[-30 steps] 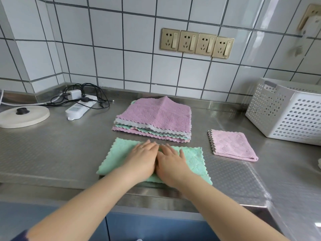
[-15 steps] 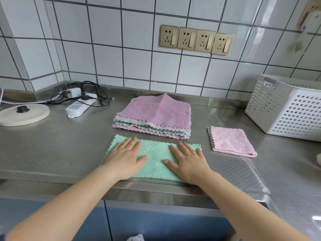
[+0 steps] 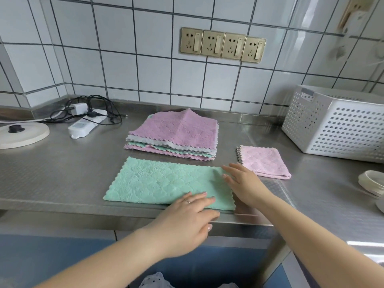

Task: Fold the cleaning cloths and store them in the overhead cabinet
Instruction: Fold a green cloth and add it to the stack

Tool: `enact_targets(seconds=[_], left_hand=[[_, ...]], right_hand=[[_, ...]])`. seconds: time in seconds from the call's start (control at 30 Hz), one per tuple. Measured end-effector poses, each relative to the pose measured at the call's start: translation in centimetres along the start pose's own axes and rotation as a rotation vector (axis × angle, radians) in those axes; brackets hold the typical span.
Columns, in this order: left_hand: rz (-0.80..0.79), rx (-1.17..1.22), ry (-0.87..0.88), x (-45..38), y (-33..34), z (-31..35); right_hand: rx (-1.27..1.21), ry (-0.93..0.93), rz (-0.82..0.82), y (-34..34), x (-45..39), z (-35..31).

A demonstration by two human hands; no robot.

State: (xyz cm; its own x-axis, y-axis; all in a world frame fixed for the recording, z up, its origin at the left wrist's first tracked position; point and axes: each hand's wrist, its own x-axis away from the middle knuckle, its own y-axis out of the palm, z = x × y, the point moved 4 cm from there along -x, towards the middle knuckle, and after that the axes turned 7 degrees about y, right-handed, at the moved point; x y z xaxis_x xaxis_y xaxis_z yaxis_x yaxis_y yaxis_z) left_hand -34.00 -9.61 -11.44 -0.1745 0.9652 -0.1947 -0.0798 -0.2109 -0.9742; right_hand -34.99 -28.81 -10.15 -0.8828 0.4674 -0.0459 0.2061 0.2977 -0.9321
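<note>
A green cloth (image 3: 162, 181), folded once into a long rectangle, lies flat near the front edge of the steel counter (image 3: 62, 173). My left hand (image 3: 187, 221) lies at the cloth's front right corner, fingers straight and touching its near edge. My right hand (image 3: 243, 183) rests with straight fingers on the cloth's right end. Behind the green cloth sits a stack of unfolded cloths (image 3: 176, 134), pink on top with grey, green and pink layers below. A small folded pink cloth (image 3: 264, 161) lies to the right of my right hand.
A white perforated basket (image 3: 336, 125) stands at the back right. A power strip (image 3: 83, 125) with tangled black cables and a round white lid (image 3: 22, 134) sit at the back left. White dishes (image 3: 372, 183) poke in at the right edge. Wall sockets (image 3: 222, 45) are above.
Both hands slid from the middle of the green cloth to its right end. My left hand crossed from the left half to the front right corner.
</note>
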Motion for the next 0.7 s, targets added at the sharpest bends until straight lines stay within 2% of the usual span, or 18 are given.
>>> enact_targets(seconds=[0.27,0.37,0.43,0.53,0.63,0.7], left_hand=[[-0.121,-0.170,-0.141,-2.1,1.2,2.2],[-0.066,-0.174,-0.167,-3.0,1.1,2.4],[0.049,-0.137,-0.164,-3.2,0.7,2.1],[0.401,0.121,-0.152,-2.5,-1.3,1.6],[0.688,0.527,-0.268,-0.9,-3.5,0.5],[0.823,0.674,-0.343,0.3,-4.6,-0.1]], right_hand=[[-0.066,-0.028,0.033,-1.0,1.3,0.7],[-0.128,-0.039,0.059,-1.2,1.3,1.1],[-0.182,-0.051,0.089,-1.4,1.3,1.5],[-0.360,-0.019,0.130,-2.5,1.5,2.0],[-0.714,0.015,0.138,-3.3,1.7,1.9],[-0.973,0.023,0.067,-2.9,1.4,1.2]])
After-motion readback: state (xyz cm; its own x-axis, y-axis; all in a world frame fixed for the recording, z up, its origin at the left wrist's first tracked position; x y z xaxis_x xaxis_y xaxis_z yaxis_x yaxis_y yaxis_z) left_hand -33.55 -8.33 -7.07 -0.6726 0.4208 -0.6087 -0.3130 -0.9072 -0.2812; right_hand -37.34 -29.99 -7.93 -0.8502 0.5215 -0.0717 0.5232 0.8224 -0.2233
